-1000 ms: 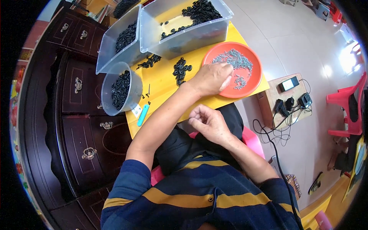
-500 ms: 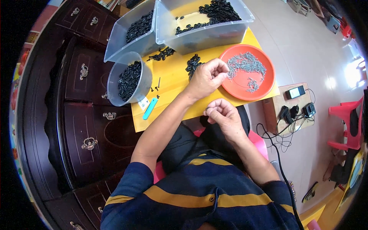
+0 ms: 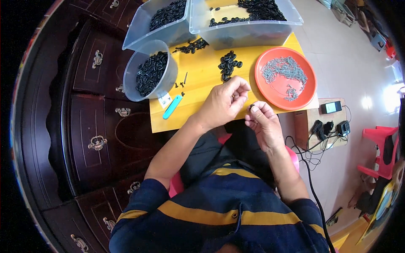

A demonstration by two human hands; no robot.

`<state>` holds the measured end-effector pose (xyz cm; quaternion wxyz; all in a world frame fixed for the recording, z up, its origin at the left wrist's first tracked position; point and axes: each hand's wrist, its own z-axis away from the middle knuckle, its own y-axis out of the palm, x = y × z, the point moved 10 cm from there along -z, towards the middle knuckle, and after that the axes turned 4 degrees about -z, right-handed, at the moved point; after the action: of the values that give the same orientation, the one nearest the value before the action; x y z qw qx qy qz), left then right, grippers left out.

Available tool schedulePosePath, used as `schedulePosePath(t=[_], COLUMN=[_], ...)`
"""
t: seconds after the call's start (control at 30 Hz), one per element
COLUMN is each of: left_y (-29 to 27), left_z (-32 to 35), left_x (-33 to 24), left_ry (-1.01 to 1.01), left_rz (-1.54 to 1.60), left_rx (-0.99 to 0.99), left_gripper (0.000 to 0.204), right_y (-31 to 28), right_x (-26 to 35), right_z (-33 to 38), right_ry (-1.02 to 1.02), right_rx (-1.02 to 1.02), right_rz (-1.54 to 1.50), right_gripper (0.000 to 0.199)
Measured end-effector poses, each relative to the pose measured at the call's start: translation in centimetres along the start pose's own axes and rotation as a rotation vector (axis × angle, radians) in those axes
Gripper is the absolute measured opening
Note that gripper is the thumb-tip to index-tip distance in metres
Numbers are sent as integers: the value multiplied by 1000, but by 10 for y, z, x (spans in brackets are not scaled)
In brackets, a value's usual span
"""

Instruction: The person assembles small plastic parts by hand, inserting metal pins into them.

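Observation:
My left hand (image 3: 225, 103) is over the near edge of the yellow table, its thumb and fingertips pinched together; whatever they hold is too small to make out. Close beside it, my right hand (image 3: 265, 124) pinches a small black ring-like piece (image 3: 252, 106) between thumb and forefinger. Just beyond both hands lies a loose pile of black ring-like pieces (image 3: 228, 64). To their right, an orange-red plate (image 3: 274, 96) carries many small grey metal pins or screws (image 3: 283, 69).
Two translucent bins (image 3: 249, 33) of black pieces stand at the back. A round tub (image 3: 170, 76) of black rings is at left, near a turquoise-handled tool (image 3: 172, 107) and some dark screws (image 3: 182, 84). Dark drawers (image 3: 90, 139) flank the left; cables (image 3: 314, 154) hang at right.
The whole view has shifted a little. My left hand has drawn back from the plate's rim toward the table's near edge, and my right hand has come up closer to it.

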<state>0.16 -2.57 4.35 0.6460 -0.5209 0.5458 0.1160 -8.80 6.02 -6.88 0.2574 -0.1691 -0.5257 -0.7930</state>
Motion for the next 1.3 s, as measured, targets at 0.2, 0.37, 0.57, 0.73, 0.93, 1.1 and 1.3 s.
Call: schedulePosePath(t=[0.2,0.37,0.57,0.73,0.93,1.1,1.3], left_y=[3,3,3,1,2,0,-27], left_z=[13,16,19,19,19,21,30], left_x=[-14,-18,-19,-20,-24,-16,16], left_ry=[80,85,77,70,76,52,-106], left_rz=[-121,-146,-159,-162,-188,-82,60], left_rx=[14,18,7,12,20,-8,-65], left_gripper=[24,25,25,25,25,30,44], right_y=[6,9,9,11,10,11,7], right_x=[8,19,20,22,24,24,27], right_z=[1,5,6,7,9,9,8], right_ry=[-102,-206,-235,-276,-323,-296,-286], right_rx=[11,-29,-23,-22,-11,-37,-56], right_rz=[87,166,252,299,371,342,272], right_gripper=[13,21,21,16,15,14,14])
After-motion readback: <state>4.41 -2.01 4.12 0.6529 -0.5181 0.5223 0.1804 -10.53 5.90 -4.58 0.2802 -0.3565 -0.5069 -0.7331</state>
